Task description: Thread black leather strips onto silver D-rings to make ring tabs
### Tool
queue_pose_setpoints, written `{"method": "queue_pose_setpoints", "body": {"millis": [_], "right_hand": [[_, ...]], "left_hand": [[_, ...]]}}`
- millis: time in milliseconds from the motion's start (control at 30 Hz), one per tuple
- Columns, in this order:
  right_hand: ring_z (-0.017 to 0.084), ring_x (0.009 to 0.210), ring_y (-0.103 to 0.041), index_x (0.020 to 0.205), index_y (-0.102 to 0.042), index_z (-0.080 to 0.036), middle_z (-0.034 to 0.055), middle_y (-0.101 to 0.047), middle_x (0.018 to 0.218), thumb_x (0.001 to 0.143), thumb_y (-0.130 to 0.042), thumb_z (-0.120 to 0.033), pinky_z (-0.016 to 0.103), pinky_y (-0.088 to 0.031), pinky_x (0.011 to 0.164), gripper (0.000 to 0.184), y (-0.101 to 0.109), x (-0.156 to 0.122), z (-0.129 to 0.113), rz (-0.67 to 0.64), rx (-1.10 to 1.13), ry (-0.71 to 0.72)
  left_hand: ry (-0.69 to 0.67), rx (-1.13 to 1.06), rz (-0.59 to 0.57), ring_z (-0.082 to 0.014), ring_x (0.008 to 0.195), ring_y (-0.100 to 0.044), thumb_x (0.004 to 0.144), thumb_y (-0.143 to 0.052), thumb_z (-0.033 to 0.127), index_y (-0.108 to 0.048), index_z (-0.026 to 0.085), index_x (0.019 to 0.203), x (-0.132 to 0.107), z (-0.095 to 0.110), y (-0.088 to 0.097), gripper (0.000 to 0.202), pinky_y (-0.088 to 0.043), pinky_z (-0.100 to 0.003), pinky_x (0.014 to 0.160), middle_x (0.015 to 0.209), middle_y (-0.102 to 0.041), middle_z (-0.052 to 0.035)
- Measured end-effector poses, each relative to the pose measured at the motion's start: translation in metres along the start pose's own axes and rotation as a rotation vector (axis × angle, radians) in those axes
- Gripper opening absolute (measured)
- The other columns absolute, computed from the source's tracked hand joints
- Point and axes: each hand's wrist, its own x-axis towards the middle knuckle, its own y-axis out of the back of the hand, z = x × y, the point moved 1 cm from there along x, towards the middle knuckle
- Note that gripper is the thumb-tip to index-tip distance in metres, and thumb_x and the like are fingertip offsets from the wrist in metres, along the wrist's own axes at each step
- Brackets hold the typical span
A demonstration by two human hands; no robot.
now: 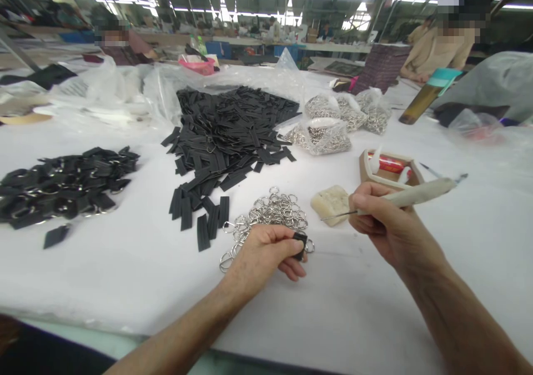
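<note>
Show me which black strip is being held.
The black strip pinched in the left hand, close to a metal ring; the others lie heaped or scattered on the white table.

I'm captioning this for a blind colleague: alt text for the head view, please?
A person's left hand pinches a small black piece; the right hand holds a pointed tool. Near them on a white table lie metal rings, loose black strips and clear bags of metal pieces.

A pale-handled awl [422, 193], tip leftward, slants near a short black strip [299, 245].
</note>
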Motion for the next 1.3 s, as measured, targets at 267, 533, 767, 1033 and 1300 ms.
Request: {"method": "queue_pose_setpoints", "body": {"millis": [267, 533, 767, 1033, 1300], "right_hand": [[0.007, 0.045, -0.019, 0.060, -0.050, -0.017, -0.0054, -0.030, 0.047, 0.076, -0.064, -0.026, 0.024, -0.012, 0.042, 0.023, -0.003, -0.002, 0.006, -0.007, 0.002, 0.011], [0.010, 0.049, -0.035, 0.073, -0.055, -0.019, -0.0027, -0.046, 0.057, 0.068, -0.070, -0.030, 0.022, -0.023, 0.043, 0.018, -0.006, -0.007, 0.005, 0.058, -0.370, 0.064], [0.017, 0.050, -0.044, 0.067, -0.057, -0.022, 0.0013, -0.053, 0.056, 0.069, -0.067, -0.046, 0.027, -0.031, 0.042, 0.026, -0.006, -0.014, 0.002, 0.169, -0.751, 0.163], [0.021, 0.056, -0.054, 0.068, -0.063, -0.026, 0.0022, -0.060, 0.061, 0.063, -0.071, -0.049, 0.030, -0.044, 0.048, 0.025, 0.000, -0.010, 0.005, 0.170, -0.742, 0.193], [0.025, 0.081, -0.059, 0.071, -0.067, -0.032, 0.0027, -0.064, 0.083, 0.055, -0.078, -0.037, 0.030, -0.052, 0.063, 0.020, -0.006, -0.011, 0.007, 0.109, -0.511, 0.158]], "left_hand": [[-0.031, -0.032, 0.007, -0.0129, 0.048, -0.060, 0.073, -0.059, 0.026, -0.063, 0.012, 0.062, -0.002, 0.000, 0.001, 0.018, -0.048, -0.023, 0.050, 0.053, -0.063, -0.0038], [-0.082, -0.102, 0.005, -0.0121, 0.049, -0.059, 0.070, -0.061, 0.028, -0.062, 0.012, 0.062, -0.004, -0.001, 0.006, 0.017, -0.047, -0.023, 0.050, 0.063, -0.065, -0.0042], [-0.087, -0.182, 0.020, -0.0133, 0.050, -0.061, 0.067, -0.063, 0.031, -0.062, 0.011, 0.068, -0.005, -0.003, 0.012, 0.020, -0.048, -0.023, 0.048, 0.071, -0.067, -0.0069], [-0.232, -0.024, 0.501, -0.0066, 0.033, -0.040, 0.067, -0.070, 0.028, -0.062, 0.013, 0.066, -0.042, 0.017, 0.088, 0.017, -0.033, -0.019, 0.036, 0.040, -0.049, 0.0033], [-0.433, 0.046, 1.152, -0.0101, 0.053, -0.054, 0.065, -0.058, 0.006, -0.049, 0.015, 0.075, -0.076, 0.034, 0.212, 0.015, -0.047, -0.024, 0.056, 0.059, -0.048, 0.0033]]}}
